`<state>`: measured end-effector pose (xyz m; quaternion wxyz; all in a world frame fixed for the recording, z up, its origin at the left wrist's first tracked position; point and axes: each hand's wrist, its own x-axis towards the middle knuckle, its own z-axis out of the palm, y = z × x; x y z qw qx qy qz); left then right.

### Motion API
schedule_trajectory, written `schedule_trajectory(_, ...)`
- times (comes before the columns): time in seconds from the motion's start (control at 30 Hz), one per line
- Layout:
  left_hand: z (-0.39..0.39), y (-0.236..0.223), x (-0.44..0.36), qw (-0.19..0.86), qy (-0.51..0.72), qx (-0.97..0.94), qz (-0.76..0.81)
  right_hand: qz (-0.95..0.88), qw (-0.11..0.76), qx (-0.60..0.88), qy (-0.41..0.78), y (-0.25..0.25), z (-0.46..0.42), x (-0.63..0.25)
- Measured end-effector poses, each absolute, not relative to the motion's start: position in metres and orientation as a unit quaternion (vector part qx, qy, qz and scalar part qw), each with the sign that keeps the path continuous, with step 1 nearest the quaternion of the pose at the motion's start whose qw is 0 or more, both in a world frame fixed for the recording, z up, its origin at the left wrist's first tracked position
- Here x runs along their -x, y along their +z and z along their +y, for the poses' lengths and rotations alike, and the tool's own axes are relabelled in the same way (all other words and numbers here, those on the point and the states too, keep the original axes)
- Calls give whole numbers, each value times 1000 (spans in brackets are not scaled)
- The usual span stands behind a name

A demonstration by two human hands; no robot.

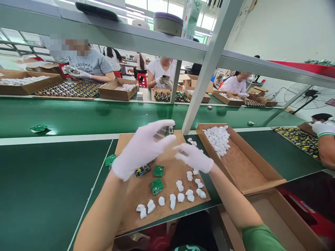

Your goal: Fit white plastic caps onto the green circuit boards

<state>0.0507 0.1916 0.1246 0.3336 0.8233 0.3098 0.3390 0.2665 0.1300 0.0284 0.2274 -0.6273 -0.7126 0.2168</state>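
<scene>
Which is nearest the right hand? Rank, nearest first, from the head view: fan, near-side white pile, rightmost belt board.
1. Near-side white pile: just right of the right hand.
2. Rightmost belt board: farther right.
3. Fan: far right, background.

Bench (47, 195): dark green, crossed left of centre by a thin pale line. Carries a cardboard sheet (172, 181); to its right, an open box (259, 157), set at a slant; between the two, toward the far side, a few white discs (192, 142). On sheet: two green boards (157, 186) near the middle, component board (142, 169) just left, white pieces (172, 202) scattered along the near and right edges. Left board (110, 159) at sheet's left edge; cannot tell whether on sheet or bench.
</scene>
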Motion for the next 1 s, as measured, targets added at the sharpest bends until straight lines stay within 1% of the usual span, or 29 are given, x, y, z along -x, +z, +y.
schedule_trajectory(0.07,178,138,-33,425,429,-746,280,-708,297,584,264,60,136,-263)
schedule_trajectory(0.1,173,142,-25,453,462,-712,271,-699,351,548,297,75,138,-260)
schedule_trajectory(0.17,167,146,-13,490,512,-655,260,-660,467,457,370,101,142,-254)
schedule_trajectory(0.2,165,147,-9,502,528,-635,255,-636,510,412,407,111,144,-250)
schedule_trajectory(0.23,163,147,-6,514,540,-618,251,-618,535,374,438,118,146,-247)
schedule_trajectory(0.33,159,147,-5,539,548,-590,248,-613,544,314,480,126,148,-241)
schedule_trajectory(0.43,154,148,-9,576,537,-569,237,-605,575,267,482,124,143,-241)
schedule_trajectory(0.53,148,147,-16,621,515,-549,218,-587,605,252,475,122,132,-243)
schedule_trajectory(0.7,139,144,-30,697,462,-521,170,-571,650,264,425,125,112,-247)
schedule_trajectory(0.83,134,141,-37,736,430,-500,153,-572,694,263,349,131,99,-253)
schedule_trajectory(0.9,133,139,-39,742,424,-496,156,-589,699,267,305,134,94,-254)
schedule_trajectory(1.0,134,135,-45,729,424,-503,189,-645,669,254,269,137,90,-249)
